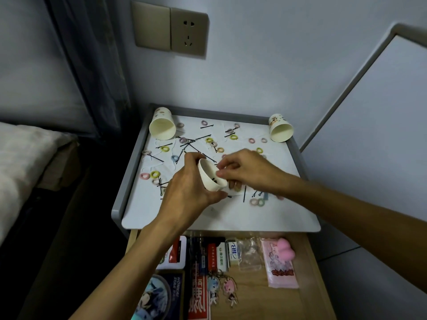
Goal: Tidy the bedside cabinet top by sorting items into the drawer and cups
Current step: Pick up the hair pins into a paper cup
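While the left hand (pixel 184 192) grips a small paper cup (pixel 209 179) round its side, tipped so the mouth faces right, the right hand (pixel 249 169) has thumb and forefinger pressed together right at that cup's rim; whether they pinch anything I cannot tell. A few dark bits lie inside the paper cup. Beneath it is the white tabletop (pixel 231 215), strewn on every side of the cup with small coloured hair ties (pixel 165 148) and black hairpins (pixel 244 195). Behind the paper cup to the left, a cream cup (pixel 161 127) sits in the back corner with its mouth turned toward me; behind it to the right, a printed cup (pixel 280 129) sits the same way. Nearer than the paper cup, under the tabletop's front edge, the drawer (pixel 254 285) stands pulled out, holding cards, packets, a pink sponge (pixel 285 249) and keyrings (pixel 228 287). Well left of the cup is a bed (pixel 23 158); high behind it, a wall socket (pixel 188 34).
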